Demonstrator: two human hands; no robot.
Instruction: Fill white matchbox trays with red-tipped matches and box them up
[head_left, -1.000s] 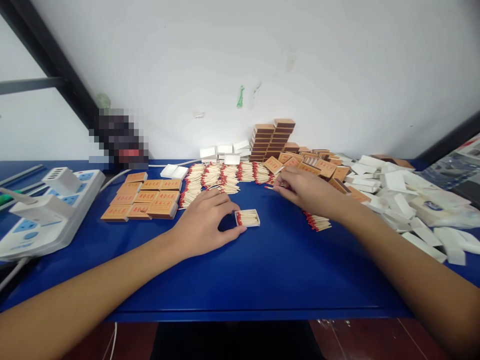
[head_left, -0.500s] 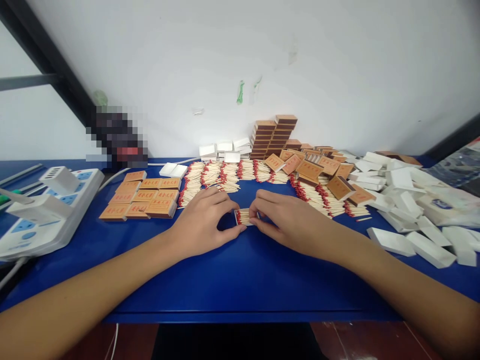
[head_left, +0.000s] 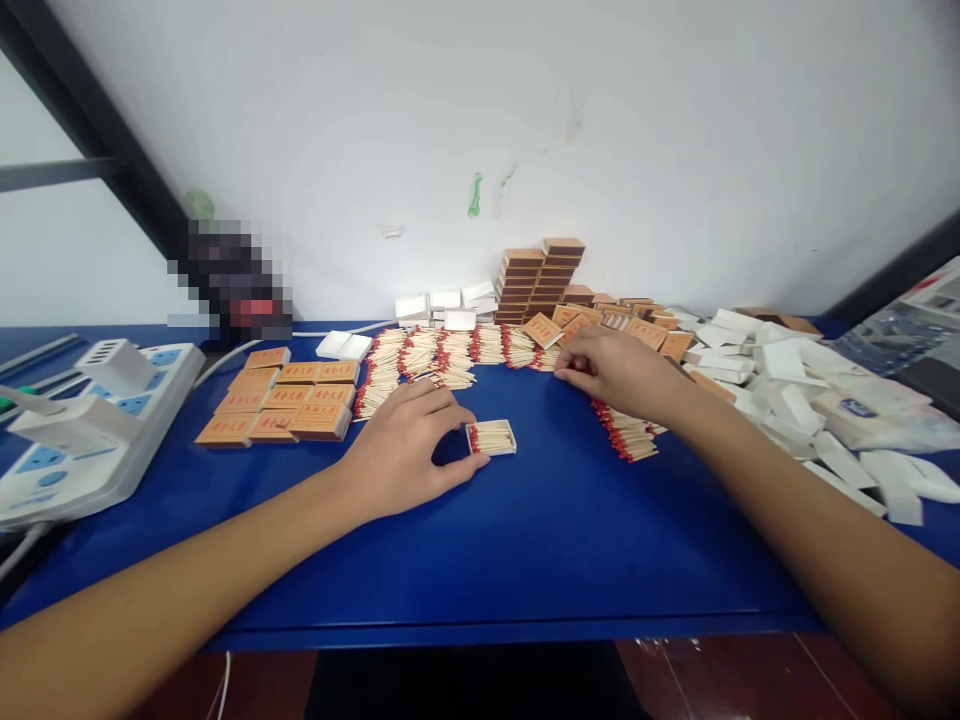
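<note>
A small white tray of red-tipped matches [head_left: 492, 437] lies on the blue table [head_left: 525, 540]. My left hand [head_left: 409, 445] rests beside it, thumb and forefinger pinching the tray's left end. My right hand [head_left: 619, 370] is farther back and to the right, fingers curled over the pile of loose matches [head_left: 626, 435] near the orange matchbox sleeves [head_left: 637, 330]; what its fingertips hold is hidden.
Rows of loose matches [head_left: 442, 355] lie along the back. A block of filled orange matchboxes [head_left: 281, 400] sits at left, beside a white power strip [head_left: 82, 425]. Stacked brown sleeves [head_left: 540, 280] stand against the wall. White empty trays [head_left: 810, 400] are heaped at right.
My right hand has left the tray and moved back and right to the match pile. My left hand stays on the tray.
</note>
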